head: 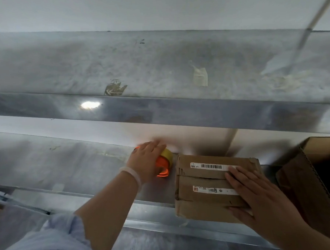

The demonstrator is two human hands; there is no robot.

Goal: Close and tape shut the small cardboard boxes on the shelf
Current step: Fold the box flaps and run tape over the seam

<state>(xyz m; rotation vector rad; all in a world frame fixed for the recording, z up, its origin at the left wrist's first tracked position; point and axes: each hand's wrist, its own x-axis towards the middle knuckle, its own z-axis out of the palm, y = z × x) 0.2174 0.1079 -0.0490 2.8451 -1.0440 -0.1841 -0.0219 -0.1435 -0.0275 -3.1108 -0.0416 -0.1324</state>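
A small cardboard box (201, 186) with white barcode labels sits on the metal shelf (67, 168), its top flaps folded down and a seam showing across the middle. My right hand (259, 194) lies flat on the box's right half, fingers straight and pressing the flaps down. Just left of the box is an orange tape dispenser (163, 166) carrying a yellowish roll of tape. My left hand (146, 160) is on top of the dispenser, fingers curled over it. A pale bracelet circles that wrist.
A larger open cardboard box (316, 174) stands on the shelf right of the small one. Another metal shelf (157, 71) runs across above, with old tape scraps stuck to it. A white wall lies behind the shelves.
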